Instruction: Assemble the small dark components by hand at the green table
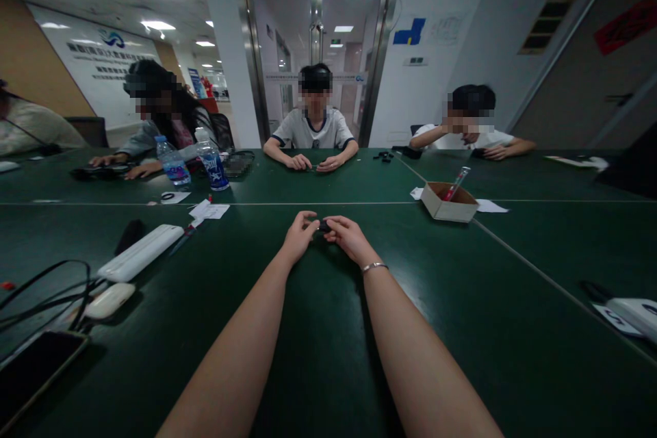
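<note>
My right hand [349, 236] is closed in a pinch on a small black object [324, 226], low over the green table. What kind of thing it is cannot be made out, as fingers cover part of it. Close on its left side is my left hand [300, 238], fingers curved and a gap between thumb and forefinger. The left thumb tip lies at the object's edge; whether it touches is too small to tell. Both forearms reach forward across the table [328, 328], and a metal bracelet [374, 267] circles my right wrist.
An open box [449, 209] holding a clear tube stands ahead right. Two bottles [212, 163] and paper slips [209, 210] are ahead left. A white power bank [141, 252], cables and a phone [38, 373] lie left. Several people sit around the far side.
</note>
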